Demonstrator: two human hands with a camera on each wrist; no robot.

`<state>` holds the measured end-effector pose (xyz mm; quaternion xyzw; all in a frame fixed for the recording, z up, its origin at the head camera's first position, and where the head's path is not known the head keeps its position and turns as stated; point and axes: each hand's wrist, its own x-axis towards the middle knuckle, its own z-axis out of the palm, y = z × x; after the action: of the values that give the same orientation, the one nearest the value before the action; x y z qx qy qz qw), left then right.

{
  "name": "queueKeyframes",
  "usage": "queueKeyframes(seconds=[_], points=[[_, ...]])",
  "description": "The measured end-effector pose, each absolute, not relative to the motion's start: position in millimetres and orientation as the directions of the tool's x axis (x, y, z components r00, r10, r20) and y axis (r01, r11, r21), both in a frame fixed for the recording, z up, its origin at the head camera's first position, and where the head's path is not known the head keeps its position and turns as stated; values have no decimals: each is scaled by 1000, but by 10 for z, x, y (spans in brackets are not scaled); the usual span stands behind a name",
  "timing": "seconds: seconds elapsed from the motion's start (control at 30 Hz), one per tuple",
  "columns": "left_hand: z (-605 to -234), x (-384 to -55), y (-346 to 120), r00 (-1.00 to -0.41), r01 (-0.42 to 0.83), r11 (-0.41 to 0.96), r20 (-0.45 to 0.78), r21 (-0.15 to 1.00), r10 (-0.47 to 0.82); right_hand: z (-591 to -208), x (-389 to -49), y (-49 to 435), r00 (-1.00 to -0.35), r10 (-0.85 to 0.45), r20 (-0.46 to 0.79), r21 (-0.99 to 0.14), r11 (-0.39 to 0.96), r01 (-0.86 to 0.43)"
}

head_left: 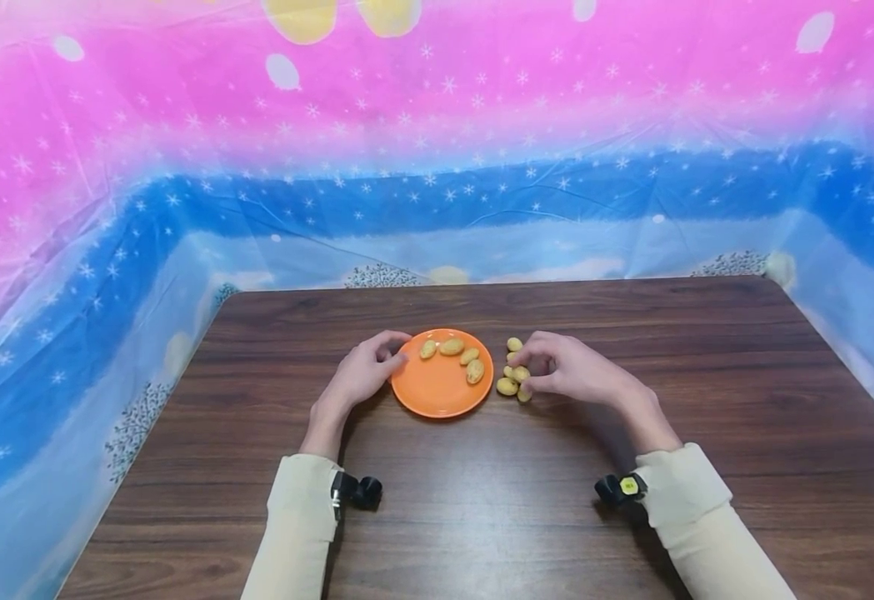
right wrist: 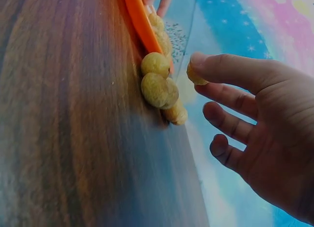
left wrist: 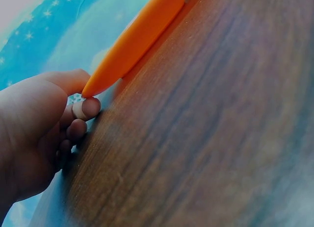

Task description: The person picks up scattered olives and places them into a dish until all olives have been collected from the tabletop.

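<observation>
An orange plate (head_left: 438, 393) lies on the table, with several small yellow potatoes (head_left: 451, 347) along its far and right side. At the plate's left rim, my left hand (head_left: 362, 372) pinches the edge between thumb and fingers; the left wrist view shows the rim (left wrist: 105, 80) between them. My right hand (head_left: 579, 368) is just right of the plate, above a loose group of small potatoes (head_left: 507, 387). Between its thumb and index finger it pinches one small potato (right wrist: 195, 76), held off the group, while the other fingers stay loosely bent.
The dark wood-grain table (head_left: 466, 500) runs back to a printed cloth (head_left: 422, 200) that hangs along the far edge and both sides. Black wrist cameras sit at both cuffs, close over the tabletop.
</observation>
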<state>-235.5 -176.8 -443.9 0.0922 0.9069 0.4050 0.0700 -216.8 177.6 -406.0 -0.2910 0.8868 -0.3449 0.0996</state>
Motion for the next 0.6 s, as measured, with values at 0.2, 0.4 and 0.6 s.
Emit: queueKeyframes(seconds=[0.2,0.4,0.6], points=[[-4434,-2352,-1767,-973,101,650,-61,753,221,-4019,-2188,1702,-795,-606,24,-661,587,-467],[-4431,-2349,-1770,-973,99,650,-64,754,223,-3982,-2216,1607,-794,-607,38,-664,578,-474],[-4430,-2354,-1757,-973,98,653,-66,751,221,-3982,-2242,1514,-784,-617,67,-665,558,-495]])
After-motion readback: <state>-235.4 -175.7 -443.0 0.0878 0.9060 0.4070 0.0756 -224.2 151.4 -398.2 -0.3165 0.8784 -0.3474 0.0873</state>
